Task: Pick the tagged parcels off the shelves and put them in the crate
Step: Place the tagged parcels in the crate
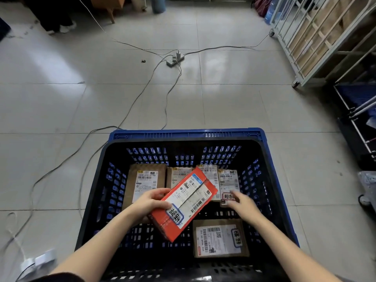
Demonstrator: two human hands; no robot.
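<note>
The left grip (150, 202) is clenched on the red parcel (187, 202), clasping its left long edge near the near end, with digits visible on the labelled top face. The red parcel is held inside the mouth of the crate (187, 134), with its long axis running from near-left to far-right. Its shipping label faces up, and a blue-bordered tag (175, 215) sits at its near end, just right of the left grip. The right grip (242, 202) is released, with fingers (234, 197) extended and blurred. It holds nothing and lies just right of the red parcel, apart from it. Its fingertips lie over the near end of the far-right parcel (228, 183), beside that parcel's red-bordered tag (227, 196); contact cannot be determined. The far-right parcel belongs to a row of four brown parcels along the crate's far wall; the red parcel's far end covers part of the middle two in this view. A fifth brown parcel (220, 238) lies flat in the near-right corner of the crate, below the right forearm, and carries a blue-bordered tag. The crate stands on a tiled floor (223, 102). Cables run across the floor to a power strip (175, 59) well beyond the crate.
</note>
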